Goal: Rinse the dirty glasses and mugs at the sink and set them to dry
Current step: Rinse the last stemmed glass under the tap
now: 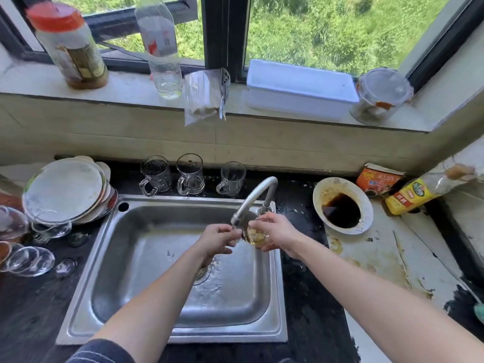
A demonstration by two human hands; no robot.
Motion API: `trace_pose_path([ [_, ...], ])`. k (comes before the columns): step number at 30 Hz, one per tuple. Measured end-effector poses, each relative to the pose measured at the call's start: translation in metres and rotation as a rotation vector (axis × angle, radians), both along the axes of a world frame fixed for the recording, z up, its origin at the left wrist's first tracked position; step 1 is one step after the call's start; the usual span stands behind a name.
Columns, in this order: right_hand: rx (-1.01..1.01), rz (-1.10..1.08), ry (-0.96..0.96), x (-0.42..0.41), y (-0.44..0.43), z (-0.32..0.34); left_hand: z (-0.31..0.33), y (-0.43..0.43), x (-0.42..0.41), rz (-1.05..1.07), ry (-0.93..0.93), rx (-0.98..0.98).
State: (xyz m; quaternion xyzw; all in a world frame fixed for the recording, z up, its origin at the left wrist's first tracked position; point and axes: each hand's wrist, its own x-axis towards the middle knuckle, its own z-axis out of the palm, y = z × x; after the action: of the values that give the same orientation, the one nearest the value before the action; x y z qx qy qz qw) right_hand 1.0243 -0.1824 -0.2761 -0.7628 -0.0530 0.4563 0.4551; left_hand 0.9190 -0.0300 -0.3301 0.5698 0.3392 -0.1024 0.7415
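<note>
A small clear glass (253, 235) with yellowish liquid is held under the faucet spout (255, 196) over the steel sink (146, 258). My right hand (277, 233) grips it from the right. My left hand (218, 239) holds its left side, fingers curled at the rim. Water splashes near the drain (203, 273). Three clear glass mugs (156, 175) (190, 174) (231, 178) stand in a row on the dark counter behind the sink.
A stack of plates (65, 189) and glass lids (28, 260) lie left of the sink. A white bowl of dark sauce (341, 205), a carton (379, 179) and a yellow bottle (419, 192) sit on the right. Jars, a bottle and a white box (301, 87) line the window sill.
</note>
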Motion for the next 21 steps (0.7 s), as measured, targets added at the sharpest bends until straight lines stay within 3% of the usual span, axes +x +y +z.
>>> trace_pose_path([
  [4, -0.011, -0.096, -0.024, 0.000, -0.006, 0.001, 0.003, -0.001, 0.004, 0.009, 0.015, -0.126],
  [9, 0.007, -0.189, -0.067, 0.005, -0.009, 0.000, -0.001, -0.005, 0.007, 0.241, -0.038, -0.371],
  [11, -0.001, -0.201, -0.071, 0.005, -0.010, -0.001, -0.002, -0.009, 0.009, 0.262, -0.051, -0.301],
  [14, -0.015, -0.164, -0.041, 0.003, -0.011, -0.002, -0.002, -0.020, 0.014, 0.198, 0.023, 0.074],
  [16, -0.013, -0.141, -0.048, 0.002, -0.010, -0.002, -0.003, -0.028, 0.019, 0.206, 0.089, 0.171],
  [21, 0.075, -0.071, -0.061, 0.010, -0.018, -0.002, 0.001, -0.019, 0.016, 0.155, 0.300, -0.163],
])
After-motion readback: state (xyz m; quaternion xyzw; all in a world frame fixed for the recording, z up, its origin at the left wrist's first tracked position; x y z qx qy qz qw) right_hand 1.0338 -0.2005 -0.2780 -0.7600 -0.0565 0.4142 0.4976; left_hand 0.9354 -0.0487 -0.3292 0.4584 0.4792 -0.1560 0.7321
